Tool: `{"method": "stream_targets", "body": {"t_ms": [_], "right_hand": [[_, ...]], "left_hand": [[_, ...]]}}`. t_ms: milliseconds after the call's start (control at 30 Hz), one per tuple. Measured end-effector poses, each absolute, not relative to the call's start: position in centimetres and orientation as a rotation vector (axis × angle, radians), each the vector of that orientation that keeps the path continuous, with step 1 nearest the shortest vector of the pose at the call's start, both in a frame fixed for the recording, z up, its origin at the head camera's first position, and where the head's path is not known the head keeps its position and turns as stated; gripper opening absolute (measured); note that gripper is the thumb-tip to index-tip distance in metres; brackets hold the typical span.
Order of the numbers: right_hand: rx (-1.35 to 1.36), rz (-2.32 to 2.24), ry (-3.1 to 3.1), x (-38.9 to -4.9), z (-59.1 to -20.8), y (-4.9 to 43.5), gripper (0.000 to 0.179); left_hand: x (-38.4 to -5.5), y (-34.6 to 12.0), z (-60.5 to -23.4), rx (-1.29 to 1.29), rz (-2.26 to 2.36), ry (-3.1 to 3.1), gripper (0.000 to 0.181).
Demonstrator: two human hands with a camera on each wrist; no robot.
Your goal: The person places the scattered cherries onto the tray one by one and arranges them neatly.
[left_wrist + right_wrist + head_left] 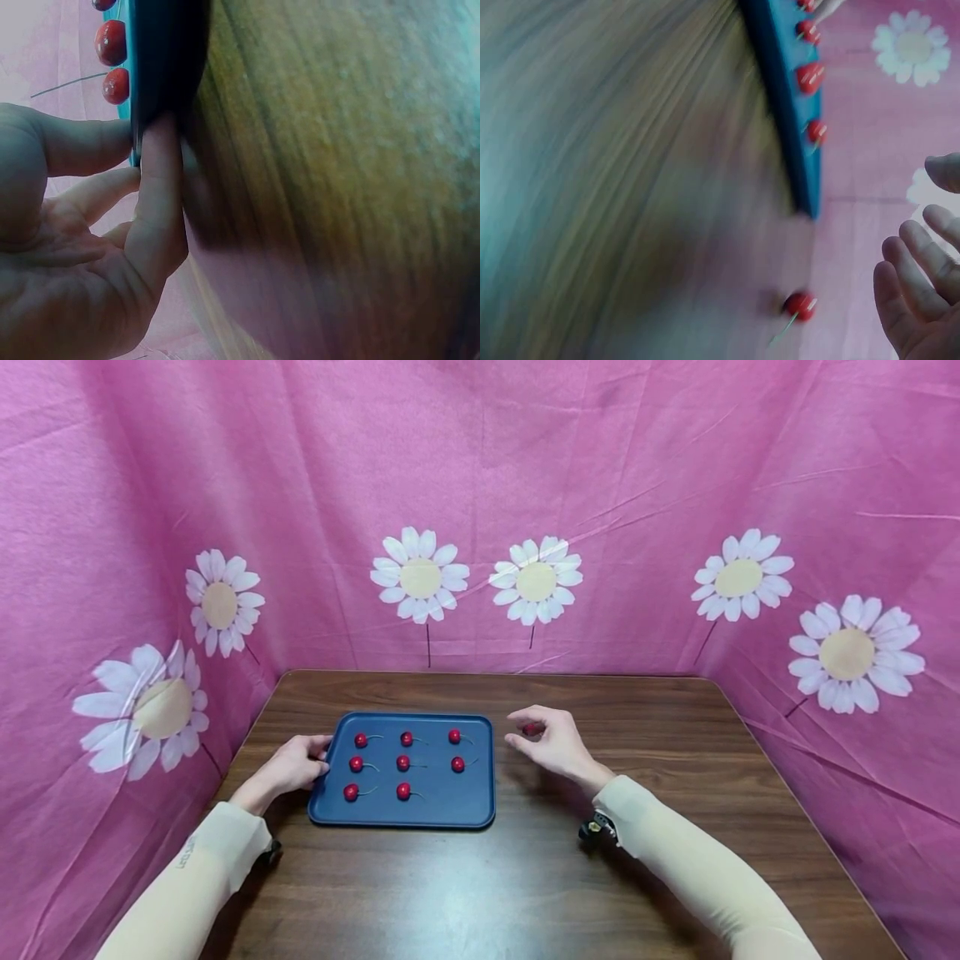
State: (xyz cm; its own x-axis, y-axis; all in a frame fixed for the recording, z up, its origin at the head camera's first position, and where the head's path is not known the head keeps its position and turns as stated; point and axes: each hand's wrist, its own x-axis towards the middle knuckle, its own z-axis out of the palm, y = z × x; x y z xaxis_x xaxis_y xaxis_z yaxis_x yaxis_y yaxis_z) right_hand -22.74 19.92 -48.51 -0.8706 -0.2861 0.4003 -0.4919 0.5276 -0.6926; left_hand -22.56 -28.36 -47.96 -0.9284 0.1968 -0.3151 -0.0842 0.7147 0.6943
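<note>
A dark blue tray (442, 814) carries several red cherries (403, 763) with thin green stems, set out in columns. At its left edge my left hand (295, 763) pinches the rim. In the left wrist view, the left hand (97, 232) has its thumb at the rim's upper side and a finger under the tray (166, 60). Right of the tray, my right hand (553, 743) is over the table, thumb and fingers apart. A single cherry (801, 305) lies on the wood near it, partly hidden behind the fingers in the head view.
The brown wooden table (450, 893) is bordered by a pink cloth (480, 460) printed with white daisies, at the back and both sides. Each wrist wears a dark strapped device (597, 831) at the cuff of a pale sleeve.
</note>
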Motion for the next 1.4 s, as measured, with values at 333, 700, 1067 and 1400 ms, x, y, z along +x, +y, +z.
{"method": "stream_targets", "body": {"t_ms": [333, 700, 1067, 1400], "right_hand": [[0.507, 1.127, -2.613, -25.1, -50.8, 23.5, 0.024], [0.507, 0.967, -2.732, -28.1, -53.3, 26.4, 0.027], [0.567, 0.860, -2.674, -30.7, -57.1, 27.3, 0.010], [0.561, 0.671, -2.715, -31.8, -58.9, 27.3, 0.004]], "left_hand": [[-22.5, -28.4, -48.2, 0.085, 1.060, 2.562, 0.068], [-22.8, -28.2, -48.1, 0.072, 1.066, 2.546, 0.068], [-22.6, -28.3, -48.2, 0.128, 1.111, 2.568, 0.069], [-22.4, -28.4, -48.3, 0.118, 1.108, 2.575, 0.069]]}}
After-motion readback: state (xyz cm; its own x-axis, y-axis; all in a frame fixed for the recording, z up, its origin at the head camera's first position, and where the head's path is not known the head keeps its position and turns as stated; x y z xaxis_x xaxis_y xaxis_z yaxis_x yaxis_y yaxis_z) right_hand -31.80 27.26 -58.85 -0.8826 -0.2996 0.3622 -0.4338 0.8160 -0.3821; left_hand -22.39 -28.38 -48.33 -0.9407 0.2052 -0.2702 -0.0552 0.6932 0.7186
